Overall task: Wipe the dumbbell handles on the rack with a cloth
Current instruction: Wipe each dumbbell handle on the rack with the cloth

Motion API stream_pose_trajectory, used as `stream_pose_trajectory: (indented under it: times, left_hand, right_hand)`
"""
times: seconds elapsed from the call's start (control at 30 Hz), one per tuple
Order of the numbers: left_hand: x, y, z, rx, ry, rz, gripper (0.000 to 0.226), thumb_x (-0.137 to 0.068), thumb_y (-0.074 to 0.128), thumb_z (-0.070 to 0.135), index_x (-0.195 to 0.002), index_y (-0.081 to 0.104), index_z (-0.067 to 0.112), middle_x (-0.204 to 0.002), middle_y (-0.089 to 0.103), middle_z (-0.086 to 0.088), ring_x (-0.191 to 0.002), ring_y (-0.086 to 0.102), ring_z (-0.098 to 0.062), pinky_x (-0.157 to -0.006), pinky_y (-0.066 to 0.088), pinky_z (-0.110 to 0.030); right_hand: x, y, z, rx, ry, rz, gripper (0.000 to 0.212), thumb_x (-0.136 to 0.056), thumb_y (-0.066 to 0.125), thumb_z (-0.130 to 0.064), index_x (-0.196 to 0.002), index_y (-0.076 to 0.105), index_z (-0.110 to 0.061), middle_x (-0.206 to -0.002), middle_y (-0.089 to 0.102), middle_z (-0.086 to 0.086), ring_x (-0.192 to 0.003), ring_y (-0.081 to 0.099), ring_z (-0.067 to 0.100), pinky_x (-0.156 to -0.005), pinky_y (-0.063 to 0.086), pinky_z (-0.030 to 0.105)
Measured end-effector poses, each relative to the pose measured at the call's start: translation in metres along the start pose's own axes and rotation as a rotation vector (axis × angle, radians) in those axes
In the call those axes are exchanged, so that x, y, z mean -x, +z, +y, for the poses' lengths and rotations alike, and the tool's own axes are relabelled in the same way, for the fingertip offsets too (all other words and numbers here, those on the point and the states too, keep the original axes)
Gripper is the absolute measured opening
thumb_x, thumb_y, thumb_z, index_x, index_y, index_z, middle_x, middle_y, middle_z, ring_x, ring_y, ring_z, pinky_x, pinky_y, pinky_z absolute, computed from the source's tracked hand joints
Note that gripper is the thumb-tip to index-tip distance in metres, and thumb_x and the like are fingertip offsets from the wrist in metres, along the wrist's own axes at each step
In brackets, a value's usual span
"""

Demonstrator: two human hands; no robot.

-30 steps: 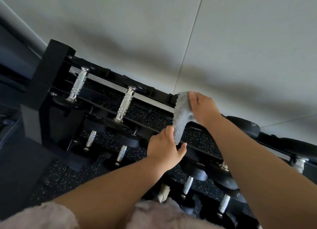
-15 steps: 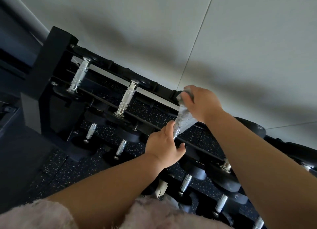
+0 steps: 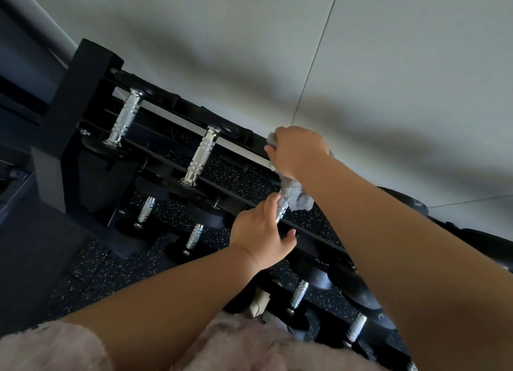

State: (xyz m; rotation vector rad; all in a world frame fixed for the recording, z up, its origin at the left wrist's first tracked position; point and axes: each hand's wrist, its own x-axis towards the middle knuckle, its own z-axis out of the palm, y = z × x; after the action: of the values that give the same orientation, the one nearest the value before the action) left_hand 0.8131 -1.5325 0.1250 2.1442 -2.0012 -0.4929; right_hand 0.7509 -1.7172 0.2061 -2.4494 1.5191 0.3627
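Pale grey panelled wall [image 3: 388, 65], thin seams, broad soft shadows across it. Dark rubber floor [image 3: 91, 270], light-speckled, runs under a black tiered rack [image 3: 80, 93] set against the wall. Dumbbells sit across the rails, chrome handles up: far-left handle [image 3: 126, 118], second handle [image 3: 201, 155], smaller ones on the lower tiers. Third top-tier handle [image 3: 280, 214] is mostly covered by a grey cloth [image 3: 298, 197]. Right hand [image 3: 298, 151] curled tight around the cloth at the handle's upper end. Left hand [image 3: 261, 232] at the lower end, forefinger lying along the bare metal, thumb spread; real grip unclear.
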Motion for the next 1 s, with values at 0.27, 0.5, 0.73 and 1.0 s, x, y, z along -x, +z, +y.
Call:
stream_pose_trajectory:
  times: [0.27,0.5,0.73,1.0]
  left_hand:
    - [0.002,0.0,0.0,0.021,0.017,0.014,0.084,-0.087,0.04,0.067,-0.154,0.033,0.017,-0.124,0.067,0.004,-0.089,0.066,-0.016,-0.08,0.05,-0.033]
    - [0.002,-0.003,0.0,0.038,0.012,-0.012,0.079,-0.091,0.047,0.064,-0.155,0.031,0.021,-0.13,0.064,0.006,-0.098,0.066,-0.015,-0.086,0.049,-0.032]
    - [0.002,0.0,-0.002,0.048,0.027,0.022,0.075,-0.086,0.047,0.062,-0.145,0.047,0.014,-0.112,0.069,0.002,-0.084,0.065,-0.019,-0.073,0.043,-0.03]
    - [0.001,0.001,0.001,0.038,0.009,0.025,0.073,-0.085,0.045,0.062,-0.142,0.048,0.015,-0.11,0.069,0.003,-0.083,0.066,-0.018,-0.072,0.049,-0.033]
  right_hand:
    - [0.063,0.028,0.063,-0.654,0.223,0.059,0.054,-0.103,0.035,-0.066,-0.097,0.065,-0.022,-0.077,0.069,0.001,-0.069,0.068,0.02,-0.071,0.061,0.042]
    - [0.001,-0.019,0.021,0.066,-0.086,-0.174,0.048,-0.109,0.039,-0.014,-0.156,0.035,-0.007,-0.143,0.056,0.012,-0.116,0.061,0.03,-0.094,0.055,0.04]
    - [0.012,0.005,0.039,-0.372,-0.039,0.028,0.049,-0.098,0.05,-0.056,-0.135,0.056,-0.024,-0.128,0.063,0.001,-0.103,0.063,0.019,-0.088,0.053,0.036]
    - [0.045,0.02,0.049,-0.319,0.047,0.104,0.047,-0.103,0.039,-0.063,-0.105,0.059,-0.021,-0.077,0.062,-0.004,-0.068,0.061,0.014,-0.06,0.05,0.031]
